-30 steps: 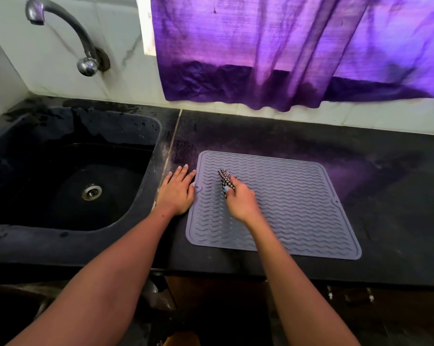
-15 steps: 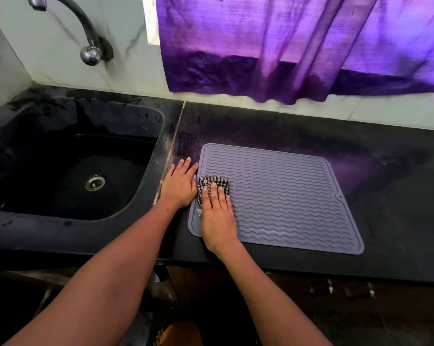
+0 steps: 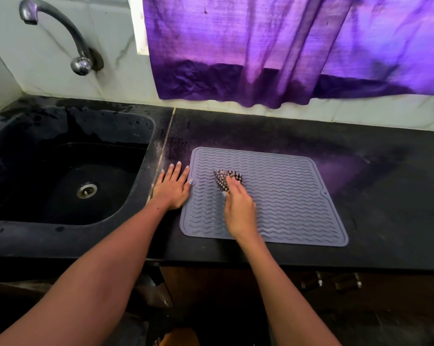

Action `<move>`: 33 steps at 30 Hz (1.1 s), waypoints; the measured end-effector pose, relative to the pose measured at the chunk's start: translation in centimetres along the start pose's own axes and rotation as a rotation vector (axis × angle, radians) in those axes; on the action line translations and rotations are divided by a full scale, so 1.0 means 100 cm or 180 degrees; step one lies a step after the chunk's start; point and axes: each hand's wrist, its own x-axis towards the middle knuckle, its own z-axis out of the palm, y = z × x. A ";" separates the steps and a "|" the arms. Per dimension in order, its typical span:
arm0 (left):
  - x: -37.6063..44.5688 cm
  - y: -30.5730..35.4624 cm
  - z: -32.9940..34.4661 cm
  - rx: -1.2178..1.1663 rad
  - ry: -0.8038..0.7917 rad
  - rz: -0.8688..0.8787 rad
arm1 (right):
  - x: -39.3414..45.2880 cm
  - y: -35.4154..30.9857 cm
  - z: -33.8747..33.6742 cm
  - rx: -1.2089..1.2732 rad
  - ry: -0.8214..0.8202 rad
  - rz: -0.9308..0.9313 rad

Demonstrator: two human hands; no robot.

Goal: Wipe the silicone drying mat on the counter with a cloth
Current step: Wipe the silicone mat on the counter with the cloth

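- Silicone drying mat (image 3: pixel 280 196): lay flat on the black worktop (image 3: pixel 385 196), grey, wave-ribbed.
- Right hand (image 3: pixel 239 211): rested on the mat's left half; fingers (image 3: pixel 232 184) curled onto the checked cloth (image 3: pixel 224 181), pressing it to the ribs.
- Cloth: bunched, protruding beyond the fingertips toward the far edge.
- Left hand (image 3: pixel 172 187): placed palm down on the worktop, fingers straight and slightly spread; thumb tip touching the mat's left rim.
- Sink (image 3: pixel 36 236): left of the left-hand fingers; tap (image 3: pixel 61 31) above it.
- Purple curtain (image 3: pixel 285 46): hung beyond both hands, against the wall.
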 end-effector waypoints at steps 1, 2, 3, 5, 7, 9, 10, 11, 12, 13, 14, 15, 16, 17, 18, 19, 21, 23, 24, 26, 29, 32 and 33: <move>0.000 0.000 0.000 0.0008 0.0026 -0.0002 | -0.004 0.005 0.000 -0.0341 -0.0174 -0.0152; 0.000 -0.001 0.000 0.0011 0.0052 -0.0002 | -0.009 0.009 0.002 -0.0605 -0.0398 -0.0234; 0.000 0.000 0.001 0.0009 0.0074 0.0005 | -0.014 0.014 0.005 -0.0778 -0.0601 -0.0252; -0.001 0.001 0.002 0.0018 0.0109 0.0015 | -0.024 0.022 0.014 -0.0905 -0.0772 -0.0257; 0.000 0.002 0.003 0.0014 0.0134 -0.0008 | -0.029 0.027 0.017 -0.0832 -0.0720 -0.0298; -0.001 0.003 0.003 0.0008 0.0156 -0.0036 | -0.028 0.030 0.016 -0.0636 -0.0719 -0.0331; -0.001 0.004 0.003 0.0005 0.0161 -0.0042 | -0.026 0.032 0.014 -0.0568 -0.0751 -0.0345; -0.001 0.005 0.003 0.0000 0.0163 -0.0048 | -0.026 0.034 0.013 -0.0536 -0.0796 -0.0364; -0.002 0.005 0.003 -0.0008 0.0166 -0.0059 | -0.026 0.035 0.012 -0.0532 -0.0828 -0.0395; -0.002 0.005 0.003 -0.0013 0.0163 -0.0073 | -0.026 0.036 0.012 -0.0545 -0.0844 -0.0423; -0.002 0.006 0.003 -0.0015 0.0160 -0.0087 | -0.026 0.036 0.012 -0.0572 -0.0858 -0.0443; -0.003 0.007 0.003 -0.0016 0.0158 -0.0097 | -0.027 0.037 0.013 -0.0587 -0.0868 -0.0452; -0.003 0.007 0.003 -0.0021 0.0155 -0.0105 | -0.027 0.037 0.013 -0.0589 -0.0866 -0.0450; -0.003 0.007 0.003 -0.0030 0.0156 -0.0115 | -0.027 0.037 0.014 -0.0580 -0.0852 -0.0447; -0.003 0.007 0.003 -0.0034 0.0164 -0.0122 | -0.027 0.038 0.015 -0.0578 -0.0826 -0.0451; -0.004 0.007 0.003 -0.0031 0.0175 -0.0122 | -0.027 0.038 0.015 -0.0549 -0.0793 -0.0458; -0.005 0.006 0.003 -0.0017 0.0184 -0.0108 | -0.025 0.036 0.012 -0.0095 -0.0728 -0.0248; -0.005 0.005 0.004 -0.0002 0.0196 -0.0088 | -0.015 0.036 0.004 0.1032 -0.0572 0.0495; -0.004 0.004 0.004 -0.0004 0.0200 -0.0078 | -0.009 0.036 -0.004 0.1718 -0.0452 0.0927; -0.004 0.005 0.004 -0.0014 0.0204 -0.0060 | 0.003 0.040 -0.019 0.2454 0.0069 0.1479; -0.004 0.004 0.004 -0.0033 0.0243 -0.0057 | 0.005 0.046 -0.039 0.1482 0.0447 0.1277; -0.005 0.004 0.005 -0.0034 0.0281 -0.0061 | -0.005 0.050 -0.042 0.0276 0.0150 0.0630; -0.005 0.004 0.004 -0.0039 0.0287 -0.0064 | -0.010 0.051 -0.035 -0.0078 -0.0089 0.0482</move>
